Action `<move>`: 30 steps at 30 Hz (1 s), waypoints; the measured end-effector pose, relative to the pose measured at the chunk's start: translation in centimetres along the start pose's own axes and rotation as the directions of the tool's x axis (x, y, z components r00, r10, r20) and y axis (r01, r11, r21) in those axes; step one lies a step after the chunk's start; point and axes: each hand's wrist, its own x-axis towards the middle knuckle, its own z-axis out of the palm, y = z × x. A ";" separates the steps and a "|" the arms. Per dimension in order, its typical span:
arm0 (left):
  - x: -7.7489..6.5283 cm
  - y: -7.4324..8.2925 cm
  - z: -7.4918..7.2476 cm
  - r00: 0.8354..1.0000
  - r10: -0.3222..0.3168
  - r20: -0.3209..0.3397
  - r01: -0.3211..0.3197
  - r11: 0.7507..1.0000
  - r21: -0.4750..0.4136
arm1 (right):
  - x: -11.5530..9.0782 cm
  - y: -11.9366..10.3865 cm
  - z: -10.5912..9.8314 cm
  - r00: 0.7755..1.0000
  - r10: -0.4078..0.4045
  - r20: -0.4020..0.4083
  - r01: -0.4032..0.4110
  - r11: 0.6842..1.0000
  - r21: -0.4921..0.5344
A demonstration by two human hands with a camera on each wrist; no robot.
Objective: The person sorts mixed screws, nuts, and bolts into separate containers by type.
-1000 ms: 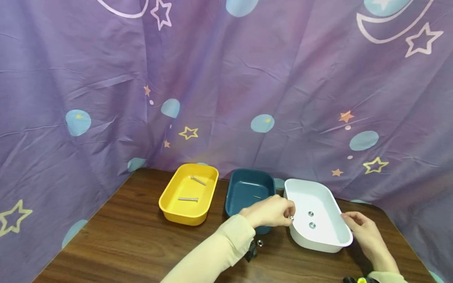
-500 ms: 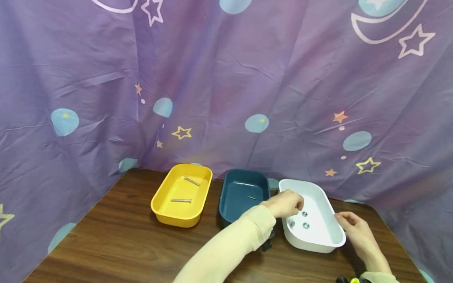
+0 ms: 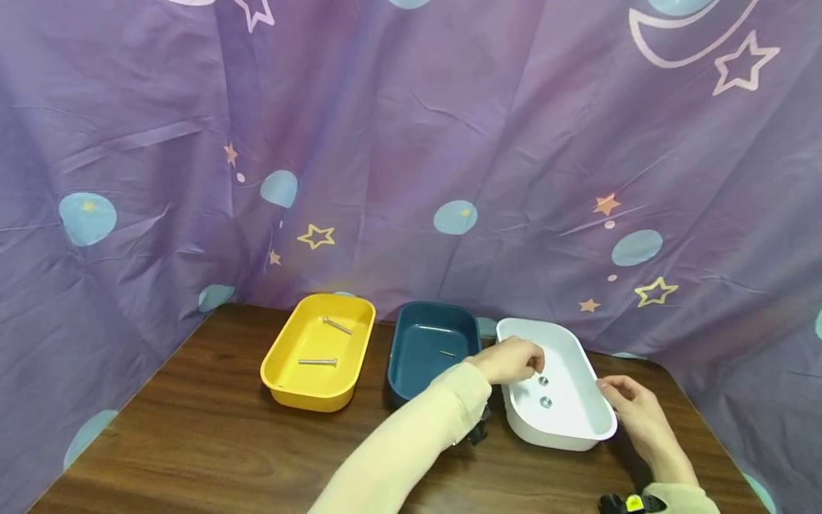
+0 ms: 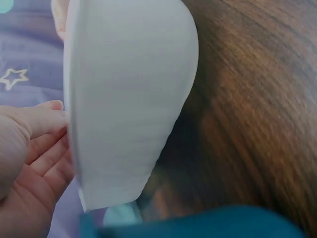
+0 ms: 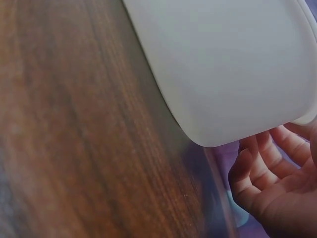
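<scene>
Two metal nuts (image 3: 545,402) lie in the white tray (image 3: 557,432). My left hand (image 3: 510,361) is over the tray's left side, its fingers loosely bent and nothing visible in them. In the left wrist view, the left thumb and fingers (image 4: 42,124) reach past the white rim. My right hand (image 3: 642,417) holds the tray's right rim with thumb and fingertips. In the right wrist view, the right fingers (image 5: 265,163) curl beside the tray wall (image 5: 228,74). The left hand hides part of the tray floor.
A dark blue tray (image 3: 397,357) with one thin brass-coloured piece (image 3: 447,353) stands left of the white one. Farther left is a yellow tray (image 3: 282,364) with two bolts (image 3: 317,362). A purple curtain (image 3: 385,143) hangs behind the wooden table (image 3: 212,428).
My left hand moved from the white tray's near-left rim, where it held a nut, to over the tray, and the nut left its fingers. The right hand stays at the rim. The view shifted right.
</scene>
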 end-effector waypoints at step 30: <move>-12.7 1.4 -3.2 0.997 0.075 -0.018 -0.076 0.994 -0.075 | 0.0 0.2 0.1 0.999 -0.028 -0.016 0.028 0.999 -0.032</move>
